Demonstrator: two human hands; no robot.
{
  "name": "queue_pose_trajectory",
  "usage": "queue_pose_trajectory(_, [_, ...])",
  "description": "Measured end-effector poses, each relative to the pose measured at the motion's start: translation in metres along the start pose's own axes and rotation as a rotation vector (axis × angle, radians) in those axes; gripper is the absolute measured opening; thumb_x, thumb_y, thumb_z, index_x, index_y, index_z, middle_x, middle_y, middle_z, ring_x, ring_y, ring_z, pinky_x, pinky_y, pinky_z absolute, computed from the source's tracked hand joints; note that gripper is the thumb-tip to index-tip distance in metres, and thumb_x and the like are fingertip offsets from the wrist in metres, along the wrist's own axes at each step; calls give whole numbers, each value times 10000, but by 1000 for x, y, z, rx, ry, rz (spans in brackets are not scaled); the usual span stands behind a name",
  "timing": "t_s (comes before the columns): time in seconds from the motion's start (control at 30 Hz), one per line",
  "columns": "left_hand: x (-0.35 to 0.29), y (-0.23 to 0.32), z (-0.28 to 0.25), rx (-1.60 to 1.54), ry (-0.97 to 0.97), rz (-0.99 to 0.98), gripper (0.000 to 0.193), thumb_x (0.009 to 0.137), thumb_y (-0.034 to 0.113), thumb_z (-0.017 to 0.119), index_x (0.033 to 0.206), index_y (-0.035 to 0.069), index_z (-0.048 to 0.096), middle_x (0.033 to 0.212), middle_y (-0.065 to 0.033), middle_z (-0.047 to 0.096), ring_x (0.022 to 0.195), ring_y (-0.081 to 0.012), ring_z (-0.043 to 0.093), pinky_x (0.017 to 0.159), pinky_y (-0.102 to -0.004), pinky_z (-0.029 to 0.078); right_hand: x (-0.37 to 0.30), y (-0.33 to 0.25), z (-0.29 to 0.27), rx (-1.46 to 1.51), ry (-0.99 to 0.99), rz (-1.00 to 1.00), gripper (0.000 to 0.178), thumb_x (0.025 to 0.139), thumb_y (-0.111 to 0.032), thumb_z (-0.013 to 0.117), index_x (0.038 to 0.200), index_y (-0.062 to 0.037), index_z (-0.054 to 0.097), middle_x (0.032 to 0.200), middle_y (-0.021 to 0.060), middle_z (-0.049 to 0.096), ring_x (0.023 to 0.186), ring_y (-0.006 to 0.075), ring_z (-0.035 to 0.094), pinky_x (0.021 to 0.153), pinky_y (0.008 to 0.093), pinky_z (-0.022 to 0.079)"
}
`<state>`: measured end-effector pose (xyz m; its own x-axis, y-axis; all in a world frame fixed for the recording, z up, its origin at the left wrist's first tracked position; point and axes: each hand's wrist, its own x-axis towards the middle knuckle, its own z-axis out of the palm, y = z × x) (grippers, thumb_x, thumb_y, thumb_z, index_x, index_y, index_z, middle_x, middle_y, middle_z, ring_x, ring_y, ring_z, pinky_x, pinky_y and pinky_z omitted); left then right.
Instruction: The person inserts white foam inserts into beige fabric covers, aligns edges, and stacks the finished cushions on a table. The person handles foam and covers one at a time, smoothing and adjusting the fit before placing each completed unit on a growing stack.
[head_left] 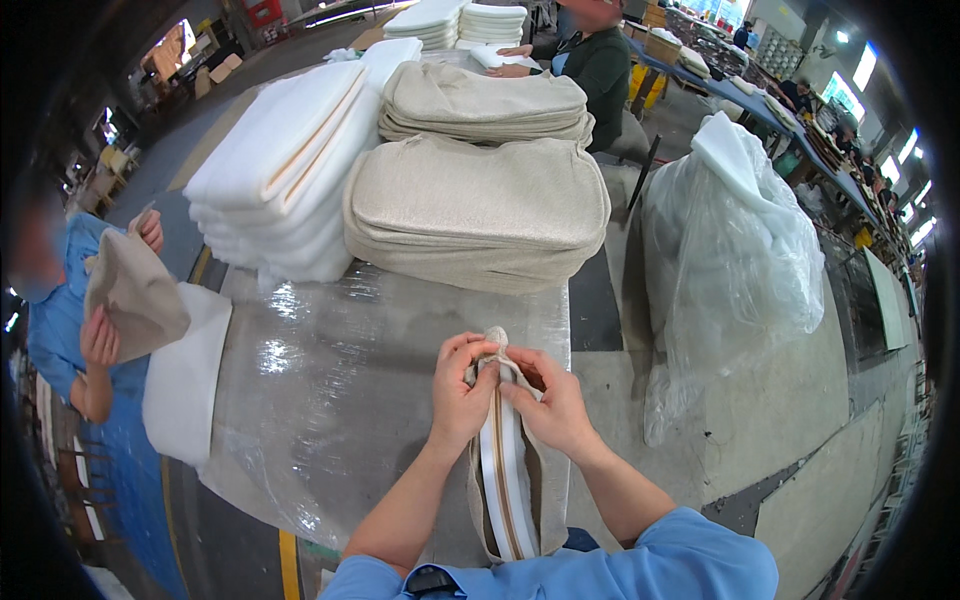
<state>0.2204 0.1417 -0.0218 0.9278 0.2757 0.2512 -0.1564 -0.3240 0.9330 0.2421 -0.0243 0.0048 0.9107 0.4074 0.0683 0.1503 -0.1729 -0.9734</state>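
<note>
In front of my body stands a beige fabric cushion cover (551, 500) on its narrow side, its long opening facing up. Inside it shows a white padded cushion insert (491, 470) with a tan line running along its middle. My left hand (460, 390) is closed on the cover's far end, thumb pressed down by the opening. On the other side of the opening, my right hand (555, 405) pinches the cover's edge, its fingers curled partly out of sight. The hands nearly meet at the far corner.
Stacked beige cushions (480, 200) and folded white padding (275, 150) occupy the far part of the plastic-covered table (330, 400). At left a co-worker (70, 310) holds a beige cover. Another person (605, 80) works behind the stacks. A plastic-wrapped white bundle (735, 250) stands at right.
</note>
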Motion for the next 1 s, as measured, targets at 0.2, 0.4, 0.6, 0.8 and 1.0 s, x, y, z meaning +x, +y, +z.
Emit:
queue_pose_trajectory(0.2, [-9, 2, 17, -65, 97, -102, 129, 971, -21, 649, 1069, 38, 709, 1304, -139, 635, 1257, -268, 609, 1083, -387, 474, 4, 6, 1, -313, 117, -157, 266, 895, 27, 711, 1145, -44, 770, 1100, 144, 735, 988, 326, 727, 806, 390, 591])
queue_pose_trajectory(0.4, [-24, -15, 14, -150, 228, -46, 81, 987, -4, 650, 1032, 52, 686, 1267, -122, 623, 1238, -263, 589, 1065, -387, 473, -3, 13, 0, -246, -54, -224, 228, 972, -76, 705, 1189, -50, 768, 1118, 108, 743, 972, 263, 721, 851, 361, 570])
queue_pose_trajectory(0.6, [-18, -12, 6, -61, 108, -63, 70, 1029, 61, 624, 1075, 54, 676, 1336, -118, 610, 1230, -251, 600, 1076, -380, 464, 83, 51, 4, 166, -28, -135, 380, 1101, -370, 588, 1219, -45, 745, 1137, 26, 722, 1061, 141, 635, 963, 335, 503])
queue_pose_trajectory(0.8, [-140, -25, -27, -651, 300, -619, 405, 1168, 373, 456, 1423, 76, 560, 1382, -99, 614, 1123, -207, 637, 995, -391, 527, 88, 96, 16, 289, -22, 52, 255, 1040, -301, 602, 1018, -79, 726, 913, -4, 662, 891, 103, 588, 825, 285, 478])
queue_pose_trajectory(1.0, [-344, 19, -78, -645, 109, -1053, 505, 1180, 359, 421, 1583, 56, 451, 1503, -112, 566, 1075, -217, 695, 957, -386, 561, 102, 117, -2, -164, 115, -264, 250, 993, -246, 595, 1035, -39, 729, 948, 60, 683, 897, 176, 613, 829, 353, 505])
